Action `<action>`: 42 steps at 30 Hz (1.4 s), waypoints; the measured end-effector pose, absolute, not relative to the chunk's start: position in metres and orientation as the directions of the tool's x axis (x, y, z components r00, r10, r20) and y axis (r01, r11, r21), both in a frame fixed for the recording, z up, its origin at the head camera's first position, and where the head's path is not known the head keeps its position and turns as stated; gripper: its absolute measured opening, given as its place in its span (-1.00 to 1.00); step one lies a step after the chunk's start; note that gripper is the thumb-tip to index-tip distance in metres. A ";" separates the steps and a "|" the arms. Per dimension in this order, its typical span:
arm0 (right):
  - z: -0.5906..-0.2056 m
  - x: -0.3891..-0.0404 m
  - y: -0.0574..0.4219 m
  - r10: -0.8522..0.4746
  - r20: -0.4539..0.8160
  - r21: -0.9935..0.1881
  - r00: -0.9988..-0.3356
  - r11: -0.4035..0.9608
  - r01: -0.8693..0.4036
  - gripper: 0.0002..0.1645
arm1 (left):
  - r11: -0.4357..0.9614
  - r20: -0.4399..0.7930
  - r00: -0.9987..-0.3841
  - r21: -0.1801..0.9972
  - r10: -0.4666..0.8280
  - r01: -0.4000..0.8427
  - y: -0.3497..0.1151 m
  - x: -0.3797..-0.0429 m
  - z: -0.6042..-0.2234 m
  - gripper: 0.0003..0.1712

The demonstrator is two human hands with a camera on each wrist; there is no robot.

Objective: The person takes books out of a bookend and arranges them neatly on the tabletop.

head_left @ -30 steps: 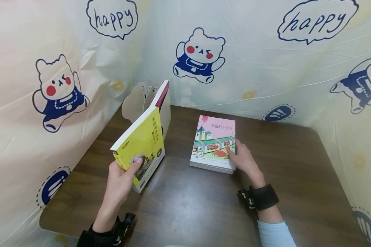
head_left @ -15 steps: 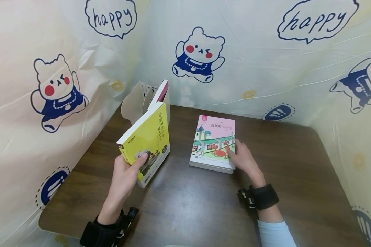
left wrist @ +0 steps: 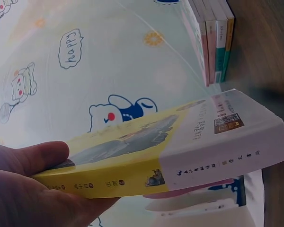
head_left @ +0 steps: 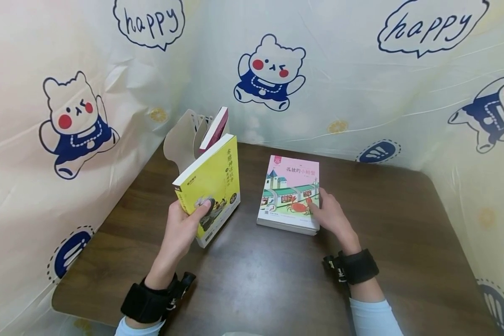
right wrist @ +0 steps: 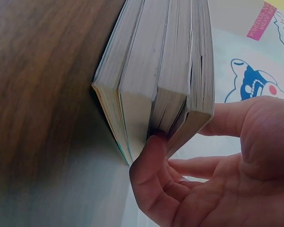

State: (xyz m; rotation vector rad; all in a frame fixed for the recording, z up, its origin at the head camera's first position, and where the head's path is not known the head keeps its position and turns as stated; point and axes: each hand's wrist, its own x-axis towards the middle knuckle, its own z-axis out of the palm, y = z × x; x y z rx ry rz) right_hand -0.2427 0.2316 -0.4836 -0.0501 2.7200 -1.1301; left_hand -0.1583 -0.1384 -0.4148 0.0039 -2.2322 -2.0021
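Note:
In the head view, my left hand (head_left: 184, 228) grips a thick yellow paperback book (head_left: 220, 182) by its spine side, thumb on the cover. The book is held upright and tilted over the table. The left wrist view shows its yellow and white spine (left wrist: 217, 163). My right hand (head_left: 332, 215) is at the right edge of a stack of books topped by a pink-covered one (head_left: 291, 186). In the right wrist view its thumb lies against the top cover. Curled fingers (right wrist: 154, 161) press the page edges (right wrist: 173, 56), one fingertip at a gap between books.
Behind the yellow book, a cream book stand (head_left: 180, 140) holds a book with a dark red cover (head_left: 216, 128). Both are partly hidden. The brown table (head_left: 386, 224) meets a printed curtain (head_left: 340, 93) at the back and both sides.
My left hand has moved right and slightly away from me with the yellow book, uncovering more of the dark red book behind. My right hand and the stack have stayed in place.

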 end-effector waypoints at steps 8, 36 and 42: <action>-0.482 -0.240 0.231 -0.096 -0.176 -0.700 -0.980 0.712 0.056 -0.16 | 0.093 0.109 -0.992 0.990 -0.069 0.102 -0.134 -0.166 -0.419 -0.51; -0.480 -0.240 0.230 -0.094 -0.179 -0.701 -0.979 0.711 0.060 -0.19 | 0.104 0.138 -0.990 0.986 -0.032 0.134 -0.124 -0.183 -0.407 -0.53; -0.480 -0.239 0.230 -0.056 -0.142 -0.682 -0.988 0.729 0.057 -0.16 | 0.060 0.158 -0.987 0.986 -0.009 0.157 -0.122 -0.186 -0.399 -0.51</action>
